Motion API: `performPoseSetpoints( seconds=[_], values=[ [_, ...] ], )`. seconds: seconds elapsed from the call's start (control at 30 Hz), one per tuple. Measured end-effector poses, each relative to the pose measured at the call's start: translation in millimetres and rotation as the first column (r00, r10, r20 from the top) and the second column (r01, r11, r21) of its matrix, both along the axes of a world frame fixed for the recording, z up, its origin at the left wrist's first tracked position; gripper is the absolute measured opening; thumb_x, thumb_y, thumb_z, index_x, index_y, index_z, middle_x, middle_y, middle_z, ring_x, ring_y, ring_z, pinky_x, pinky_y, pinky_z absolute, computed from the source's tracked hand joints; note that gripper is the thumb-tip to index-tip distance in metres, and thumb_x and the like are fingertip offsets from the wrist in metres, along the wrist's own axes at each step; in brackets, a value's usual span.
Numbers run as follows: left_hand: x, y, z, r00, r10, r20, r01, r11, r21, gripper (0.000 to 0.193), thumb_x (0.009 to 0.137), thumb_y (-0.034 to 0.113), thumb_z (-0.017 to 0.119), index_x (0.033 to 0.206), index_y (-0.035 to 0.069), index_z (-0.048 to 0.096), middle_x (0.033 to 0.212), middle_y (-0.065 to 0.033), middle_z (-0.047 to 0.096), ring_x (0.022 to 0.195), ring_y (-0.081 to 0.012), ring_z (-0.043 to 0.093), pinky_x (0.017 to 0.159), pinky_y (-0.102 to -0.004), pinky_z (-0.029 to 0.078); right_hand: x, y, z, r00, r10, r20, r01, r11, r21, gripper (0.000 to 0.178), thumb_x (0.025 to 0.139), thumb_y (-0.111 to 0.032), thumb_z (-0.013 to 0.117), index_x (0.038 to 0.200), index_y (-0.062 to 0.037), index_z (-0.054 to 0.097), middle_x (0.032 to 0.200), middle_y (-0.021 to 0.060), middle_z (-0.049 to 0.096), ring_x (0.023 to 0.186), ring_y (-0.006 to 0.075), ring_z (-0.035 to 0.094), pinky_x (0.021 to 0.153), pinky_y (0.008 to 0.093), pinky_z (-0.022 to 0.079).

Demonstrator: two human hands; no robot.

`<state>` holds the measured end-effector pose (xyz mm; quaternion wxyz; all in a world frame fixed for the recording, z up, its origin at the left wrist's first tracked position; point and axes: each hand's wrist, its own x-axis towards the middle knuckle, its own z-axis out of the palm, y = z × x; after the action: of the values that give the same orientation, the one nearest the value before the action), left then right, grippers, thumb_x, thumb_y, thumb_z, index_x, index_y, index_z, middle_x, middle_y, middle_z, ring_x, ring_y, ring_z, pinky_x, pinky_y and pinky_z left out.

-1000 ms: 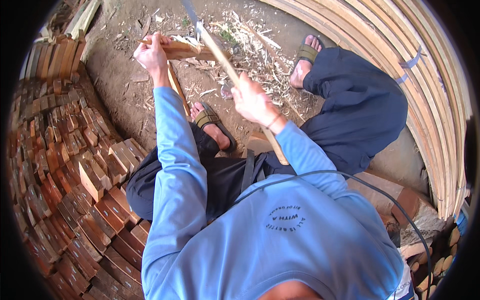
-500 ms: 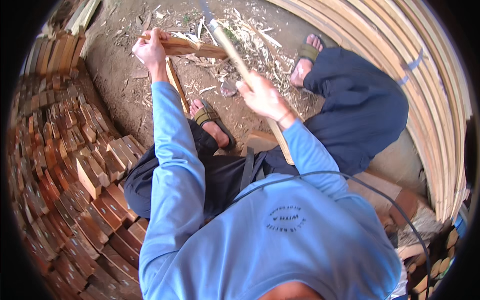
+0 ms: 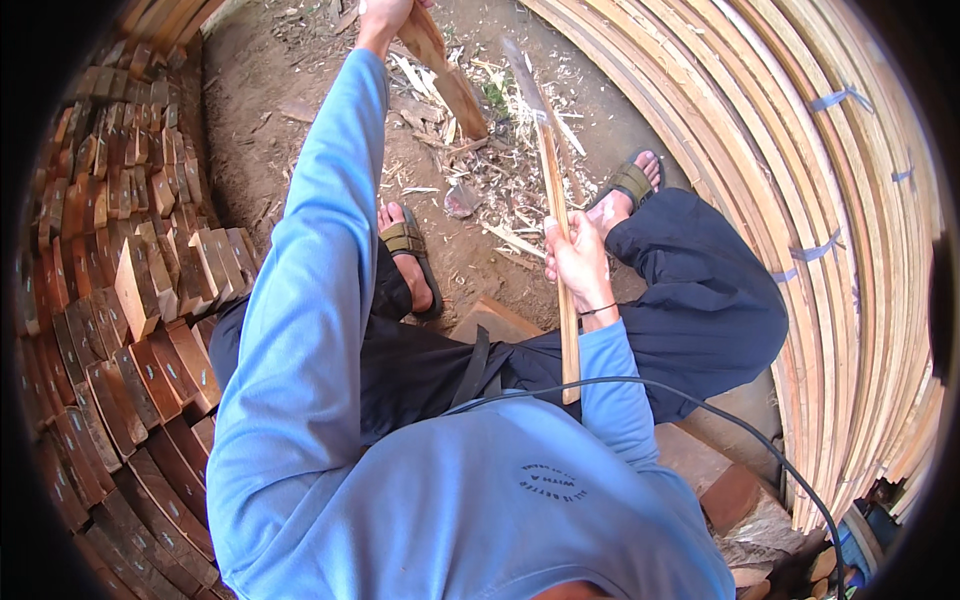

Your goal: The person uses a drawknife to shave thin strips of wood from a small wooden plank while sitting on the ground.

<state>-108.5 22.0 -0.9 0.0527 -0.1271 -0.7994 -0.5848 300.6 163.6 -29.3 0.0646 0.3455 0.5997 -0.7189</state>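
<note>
Stretched far forward to the top edge, my left hand (image 3: 384,16) is closed on the upper end of a piece of wood (image 3: 442,80); part of the hand is cut off by the frame. The piece slants, its lower end down among the shavings. My right hand (image 3: 580,258) is wrapped round the long wooden handle of a knife (image 3: 556,190). Its handle runs back along my forearm toward my lap, and its grey blade points forward. A gap separates the blade from the wood.
Pale wood shavings (image 3: 510,205) litter the dirt floor between my sandalled feet. Stacked short brown blocks (image 3: 150,380) rise close on my left. Long planks (image 3: 740,120), bundled with bluish ties, curve along the right. A black cable (image 3: 720,405) crosses my front.
My left hand has moved forward and right, turning the wood from nearly level to steeply slanted. My right hand has shifted right and back toward me with the knife, now more upright in view.
</note>
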Motion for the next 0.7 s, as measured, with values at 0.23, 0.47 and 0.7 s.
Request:
performPoseSetpoints(
  seconds=[0.23, 0.47, 0.7],
  values=[
    [-24, 23, 7, 0.985, -0.152, 0.081, 0.15, 0.988, 0.031, 0.022, 0.08, 0.016, 0.059, 0.062, 0.003, 0.061, 0.057, -0.0066, 0.06, 0.051, -0.0157, 0.058, 0.051, -0.0301, 0.048, -13, -4, 14, 0.991, 0.128, 0.042, -0.129, 0.991, 0.033, 0.022, 0.093, -0.014, 0.059, 0.101, -0.003, 0.041, 0.058, 0.0008, 0.05, 0.041, 0.0097, 0.05, 0.033, 0.025, 0.042],
    [-31, 10, -5, 0.961, -0.223, 0.161, 0.176, 0.948, 0.264, 0.016, 0.082, 0.01, 0.058, 0.069, 0.002, 0.06, 0.059, -0.0078, 0.059, 0.051, -0.0168, 0.058, 0.05, -0.0312, 0.051, -48, -22, 7, 0.984, 0.166, 0.072, -0.172, 0.982, 0.084, 0.018, 0.095, -0.017, 0.056, 0.102, -0.0042, 0.046, 0.062, 0.004, 0.054, 0.044, 0.0124, 0.054, 0.036, 0.028, 0.044],
    [-11, -9, 0, 0.997, 0.036, 0.065, -0.042, 0.996, 0.081, 0.02, 0.082, 0.011, 0.057, 0.064, 0.002, 0.06, 0.057, -0.0067, 0.059, 0.049, -0.015, 0.056, 0.049, -0.0293, 0.048, -80, -42, -17, 0.97, 0.225, 0.09, -0.241, 0.938, 0.249, 0.02, 0.095, -0.015, 0.047, 0.098, 0.0049, 0.051, 0.066, 0.0165, 0.06, 0.046, 0.0252, 0.061, 0.046, 0.0368, 0.053]
  ],
)
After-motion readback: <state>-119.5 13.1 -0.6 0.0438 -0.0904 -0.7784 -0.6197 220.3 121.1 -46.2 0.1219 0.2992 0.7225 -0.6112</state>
